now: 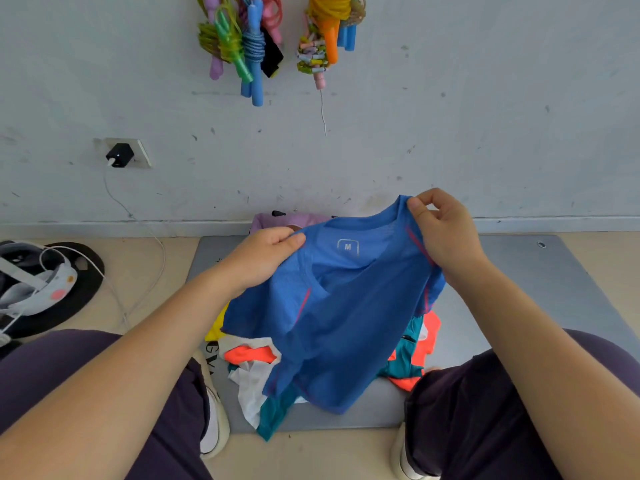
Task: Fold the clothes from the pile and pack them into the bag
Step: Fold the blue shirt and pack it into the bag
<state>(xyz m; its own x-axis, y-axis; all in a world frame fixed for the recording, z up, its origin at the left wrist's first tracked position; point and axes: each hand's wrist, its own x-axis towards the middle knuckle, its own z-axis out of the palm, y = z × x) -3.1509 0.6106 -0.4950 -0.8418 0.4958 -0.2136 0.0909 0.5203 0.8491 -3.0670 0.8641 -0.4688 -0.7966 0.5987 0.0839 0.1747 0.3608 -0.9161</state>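
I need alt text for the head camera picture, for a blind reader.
Both hands, left hand and right hand, hold up a blue T-shirt by its shoulders above a pile of clothes on a grey mat.

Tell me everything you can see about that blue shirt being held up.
The blue shirt looks like thin, mesh-like sports fabric with pink-red seam lines and an "M" size mark inside the collar. The left hand and right hand each pinch a shoulder, holding it unfolded in the air, its hem draping onto the pile of clothes.
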